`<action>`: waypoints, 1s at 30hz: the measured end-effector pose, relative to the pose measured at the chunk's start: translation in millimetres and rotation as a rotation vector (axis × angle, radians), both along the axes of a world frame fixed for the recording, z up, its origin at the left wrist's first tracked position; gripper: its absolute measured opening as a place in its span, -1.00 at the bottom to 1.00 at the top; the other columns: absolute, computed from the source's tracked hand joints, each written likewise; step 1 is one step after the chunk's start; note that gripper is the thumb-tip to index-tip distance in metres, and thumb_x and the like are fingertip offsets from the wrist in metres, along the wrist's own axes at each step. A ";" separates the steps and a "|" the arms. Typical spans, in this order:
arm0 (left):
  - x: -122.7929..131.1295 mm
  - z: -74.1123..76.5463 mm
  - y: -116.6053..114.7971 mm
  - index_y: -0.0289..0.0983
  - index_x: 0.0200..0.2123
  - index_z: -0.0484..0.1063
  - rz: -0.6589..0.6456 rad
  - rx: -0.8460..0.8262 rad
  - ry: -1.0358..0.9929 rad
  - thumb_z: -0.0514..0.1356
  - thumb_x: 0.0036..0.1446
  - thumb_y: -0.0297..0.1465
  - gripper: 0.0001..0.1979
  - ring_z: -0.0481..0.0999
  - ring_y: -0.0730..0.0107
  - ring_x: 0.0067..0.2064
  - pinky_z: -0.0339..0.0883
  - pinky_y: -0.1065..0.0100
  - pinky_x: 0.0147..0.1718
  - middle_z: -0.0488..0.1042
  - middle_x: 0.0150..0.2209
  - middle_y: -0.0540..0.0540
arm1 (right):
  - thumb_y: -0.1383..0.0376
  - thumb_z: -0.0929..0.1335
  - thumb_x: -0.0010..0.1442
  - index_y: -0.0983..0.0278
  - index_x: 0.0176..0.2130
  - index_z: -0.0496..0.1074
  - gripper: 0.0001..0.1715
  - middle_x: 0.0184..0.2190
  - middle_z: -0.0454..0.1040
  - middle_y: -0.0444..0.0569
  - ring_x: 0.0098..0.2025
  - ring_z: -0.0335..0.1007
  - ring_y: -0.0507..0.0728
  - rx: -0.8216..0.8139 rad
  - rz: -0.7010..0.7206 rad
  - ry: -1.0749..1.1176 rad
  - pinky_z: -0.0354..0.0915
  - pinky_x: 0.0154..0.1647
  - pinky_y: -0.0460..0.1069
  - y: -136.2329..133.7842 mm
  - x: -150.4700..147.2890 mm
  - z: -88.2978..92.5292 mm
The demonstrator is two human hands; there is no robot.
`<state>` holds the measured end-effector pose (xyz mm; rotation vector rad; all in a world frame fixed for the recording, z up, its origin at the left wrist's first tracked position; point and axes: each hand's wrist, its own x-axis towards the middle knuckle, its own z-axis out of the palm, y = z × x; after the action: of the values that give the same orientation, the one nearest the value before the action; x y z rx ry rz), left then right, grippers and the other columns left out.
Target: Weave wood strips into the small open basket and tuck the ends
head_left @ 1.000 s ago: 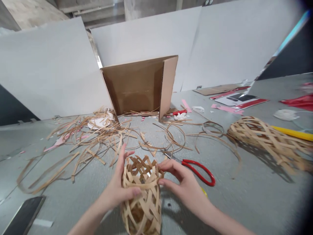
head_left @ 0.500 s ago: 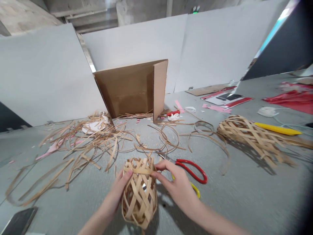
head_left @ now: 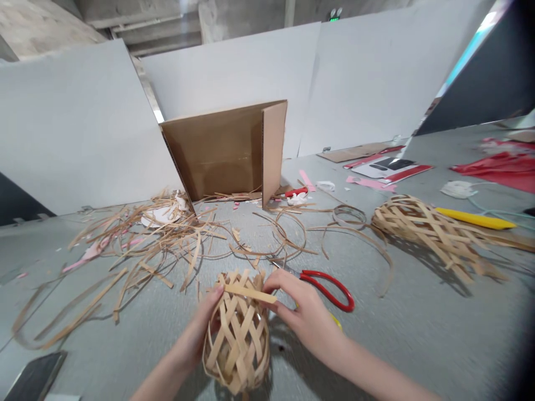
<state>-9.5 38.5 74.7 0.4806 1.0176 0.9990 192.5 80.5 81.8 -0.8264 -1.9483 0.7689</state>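
Note:
A small openwork basket (head_left: 238, 340) of pale woven strips stands in front of me, its rim of strip ends facing away. My left hand (head_left: 204, 317) grips its left side, the thumb pressing one end of a flat strip (head_left: 248, 293) near the rim. That strip lies across the upper part of the basket, and its right end sticks out free. At the basket's right upper edge my right hand (head_left: 303, 306) has its fingers curled in; the fingertips are partly hidden behind the strip. Scissors with red and yellow handles (head_left: 334, 289) lie just beyond that hand, partly covered by it.
Loose strips (head_left: 167, 245) are heaped at the left and curl across the middle. An open cardboard box (head_left: 217, 156) stands at the back. To the right lie another woven piece (head_left: 426, 228) and a yellow tool (head_left: 476, 219). A phone (head_left: 35, 379) rests at the lower left.
The strip's right end, earlier pinched against the basket's right side, now sticks out loose. The basket has tilted slightly, and my left thumb has moved slightly up and left.

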 end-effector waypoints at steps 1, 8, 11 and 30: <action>0.1 -0.1 0.4 -0.25 -0.14 0.53 0.009 -0.009 -0.028 0.40 -0.10 -0.02 -0.46 0.63 0.11 -0.12 0.39 0.24 -0.02 0.66 -0.32 -0.08 | 0.43 0.31 0.25 0.22 -0.34 0.42 -0.84 -0.37 0.53 -0.08 -0.31 0.44 0.11 0.020 0.004 0.011 0.35 -0.30 -0.01 0.2 0.0 -0.9; 0.3 -2.4 1.9 -0.28 -0.27 0.54 0.005 -0.082 -0.110 0.32 0.03 -0.06 -0.61 0.64 0.18 -0.18 0.39 0.28 -0.05 0.65 -0.34 -0.08 | 0.32 0.32 0.34 0.21 -0.27 0.43 -0.89 -0.35 0.53 -0.05 -0.34 0.49 0.10 0.266 -0.039 0.078 0.42 -0.34 -0.05 1.4 0.4 -4.8; 0.6 -4.5 2.1 -0.32 -0.22 0.55 -0.028 -0.113 -0.127 0.28 0.07 -0.04 -0.56 0.63 0.11 -0.14 0.38 0.22 -0.02 0.66 -0.33 -0.14 | 0.28 0.32 0.35 0.18 -0.10 0.40 -0.89 -0.33 0.57 -0.05 -0.36 0.52 0.10 0.368 -0.064 0.047 0.43 -0.35 -0.05 1.7 1.2 -7.5; -7.0 2.2 -6.8 -0.30 -0.14 0.55 -0.125 -0.017 -0.124 0.38 -0.03 -0.05 -0.50 0.66 0.09 -0.17 0.38 0.18 0.04 0.67 -0.32 -0.14 | 0.46 0.21 0.35 0.20 -0.09 0.40 -0.74 -0.31 0.54 -0.02 -0.32 0.46 0.09 0.596 -0.046 0.036 0.41 -0.37 -0.04 -4.2 4.5 -0.3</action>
<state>-16.5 31.7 76.9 0.4569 0.8736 0.8971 197.0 76.2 81.5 -0.4831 -1.9617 0.1464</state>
